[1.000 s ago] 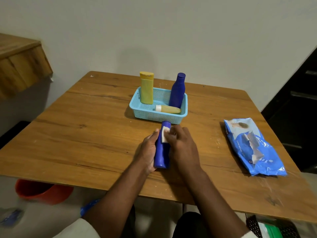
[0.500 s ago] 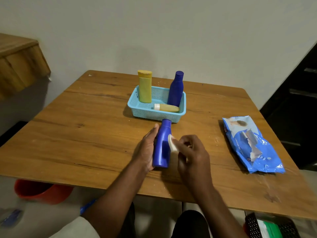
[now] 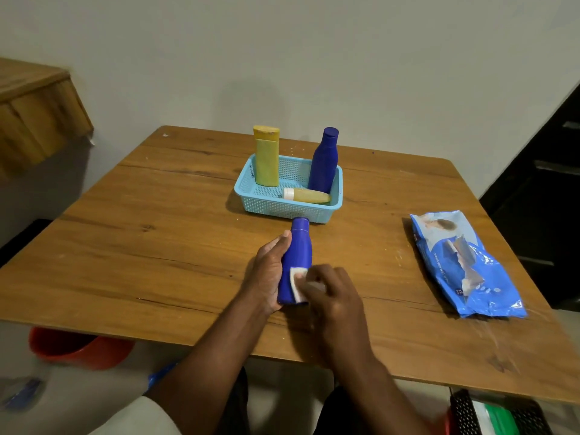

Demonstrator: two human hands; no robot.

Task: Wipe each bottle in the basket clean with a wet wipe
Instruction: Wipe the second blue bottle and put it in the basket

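The left hand [image 3: 266,271] is wrapped round a blue bottle [image 3: 296,262], just in front of the basket [image 3: 251,196]. The right hand [image 3: 332,296] pinches a white wipe [image 3: 298,282] against its lower body. In the basket stand a yellow bottle [image 3: 266,158] and a second blue bottle [image 3: 323,161]; a small yellow bottle [image 3: 309,195] lies flat. A wipes pack [image 3: 464,265] lies well right of the basket.

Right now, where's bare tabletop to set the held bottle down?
Widest bare table: left of the left hand, out to the left edge. Another patch lies between the right hand and the wipes pack. Crowded: the basket with three bottles, and just before it, where the held blue bottle points.
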